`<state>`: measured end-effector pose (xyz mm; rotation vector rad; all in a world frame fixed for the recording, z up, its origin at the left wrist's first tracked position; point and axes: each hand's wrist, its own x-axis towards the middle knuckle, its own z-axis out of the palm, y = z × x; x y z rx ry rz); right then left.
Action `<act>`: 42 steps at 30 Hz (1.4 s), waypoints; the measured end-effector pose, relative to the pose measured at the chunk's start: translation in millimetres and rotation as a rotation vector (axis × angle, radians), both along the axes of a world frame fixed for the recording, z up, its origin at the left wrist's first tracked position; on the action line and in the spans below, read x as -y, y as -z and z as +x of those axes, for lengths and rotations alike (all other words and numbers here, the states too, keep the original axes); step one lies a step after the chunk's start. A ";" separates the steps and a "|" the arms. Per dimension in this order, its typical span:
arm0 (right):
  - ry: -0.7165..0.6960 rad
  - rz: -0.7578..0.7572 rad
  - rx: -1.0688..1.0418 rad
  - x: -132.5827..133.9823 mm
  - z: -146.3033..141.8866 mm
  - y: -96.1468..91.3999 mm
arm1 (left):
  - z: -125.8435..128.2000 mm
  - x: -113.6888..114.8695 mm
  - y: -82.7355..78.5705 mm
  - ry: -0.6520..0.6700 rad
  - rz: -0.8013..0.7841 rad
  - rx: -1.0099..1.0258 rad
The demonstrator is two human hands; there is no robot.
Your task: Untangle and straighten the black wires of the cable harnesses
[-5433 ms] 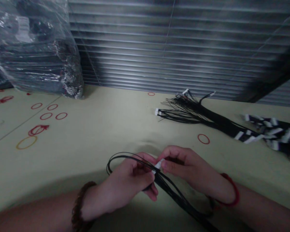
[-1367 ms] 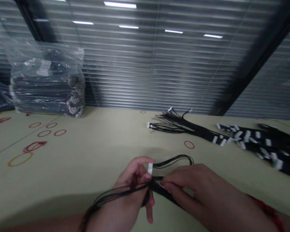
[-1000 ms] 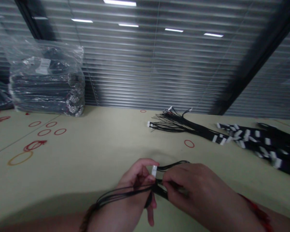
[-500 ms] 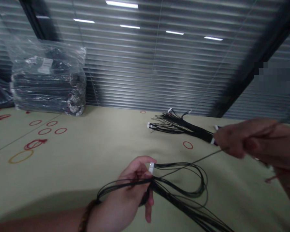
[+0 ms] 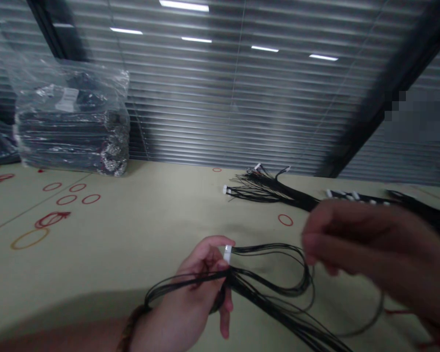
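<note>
My left hand (image 5: pixel 201 293) is closed round a bundle of black wires (image 5: pixel 275 308), with a white connector (image 5: pixel 228 254) between thumb and index finger. Several wires curve out of the connector in a loop to the right and back into the grip. Other wires trail over the wrist. To the right, my right hand (image 5: pixel 366 259) is raised over the table, blurred, its fingers pressed together. One thin black wire (image 5: pixel 374 318) bends up slack to the underside of this hand; the fingertips hide its end.
Black wire harnesses (image 5: pixel 278 195) with white connectors lie behind my right hand. Red rubber bands (image 5: pixel 53 220) and a yellow band (image 5: pixel 29 239) are on the left of the table (image 5: pixel 161 215). A clear plastic bag (image 5: pixel 73 132) of wires stands by the window blinds (image 5: pixel 205 98).
My right hand has moved down and nearer to me. The single wire, earlier stretched straight between the hands, now hangs in a slack curve. The left hand keeps its hold.
</note>
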<state>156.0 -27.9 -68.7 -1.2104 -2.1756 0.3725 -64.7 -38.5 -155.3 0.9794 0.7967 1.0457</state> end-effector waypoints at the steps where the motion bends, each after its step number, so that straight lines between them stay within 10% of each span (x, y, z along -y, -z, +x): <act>1: -0.035 -0.032 0.024 4.3 -15.6 7.4 | 0.1 0.4 -0.8 0.010 0.000 0.014; 9: -0.021 0.211 0.161 11.7 -49.5 48.2 | 0.0 1.2 14.9 0.062 0.026 0.150; 42: 0.014 0.258 0.158 18.8 -55.9 51.1 | -2.8 7.3 19.5 0.073 0.128 0.091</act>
